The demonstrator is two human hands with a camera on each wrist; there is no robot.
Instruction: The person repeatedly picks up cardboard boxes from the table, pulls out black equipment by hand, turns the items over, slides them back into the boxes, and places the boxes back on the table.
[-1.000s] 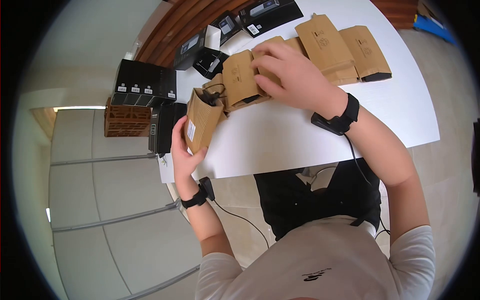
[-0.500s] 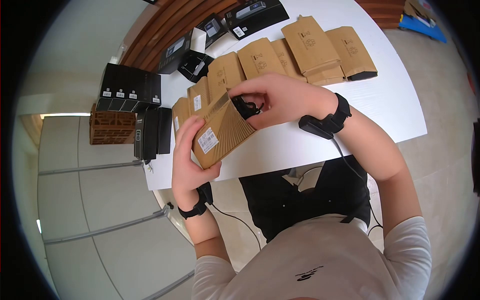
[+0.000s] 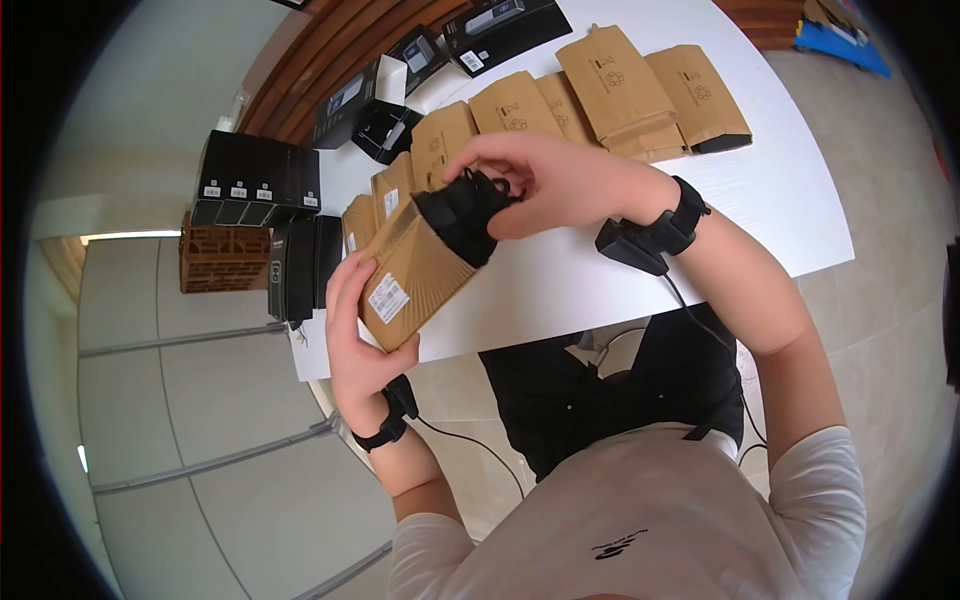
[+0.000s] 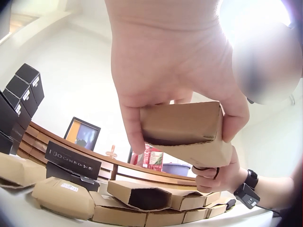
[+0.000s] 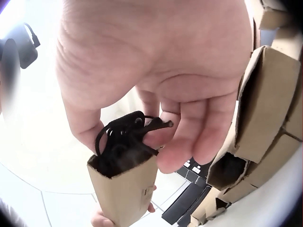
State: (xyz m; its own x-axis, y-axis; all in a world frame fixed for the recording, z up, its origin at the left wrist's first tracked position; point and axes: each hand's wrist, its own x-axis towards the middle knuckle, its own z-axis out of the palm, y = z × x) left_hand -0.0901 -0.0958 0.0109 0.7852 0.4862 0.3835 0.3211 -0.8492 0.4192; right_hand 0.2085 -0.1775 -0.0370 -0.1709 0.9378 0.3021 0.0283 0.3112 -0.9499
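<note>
My left hand (image 3: pixel 365 335) grips a brown cardboard box (image 3: pixel 412 290) with a white label by its lower end, thumb on one side and fingers on the other. Out of the box's opposite end sticks a black bundle with thin looped cables (image 3: pixel 465 215). The fingers of my right hand (image 3: pixel 570 185) pinch this bundle at the box's mouth. In the right wrist view, black loops (image 5: pixel 125 144) rise above the box rim (image 5: pixel 125 175), between thumb and fingertips. The lower part of the bundle is hidden inside the cardboard.
Several similar brown boxes (image 3: pixel 615 85) stand in a row across the white table (image 3: pixel 780 220). Black printed boxes (image 3: pixel 510 30) lie behind them, one with its white flap up. Black boxes (image 3: pixel 260 180) are also stacked at left, near a brown lattice block (image 3: pixel 225 255).
My right hand has come from over the row of boxes to the held box's mouth. The black bundle now sticks out farther, and my left hand has tilted the box toward the right hand.
</note>
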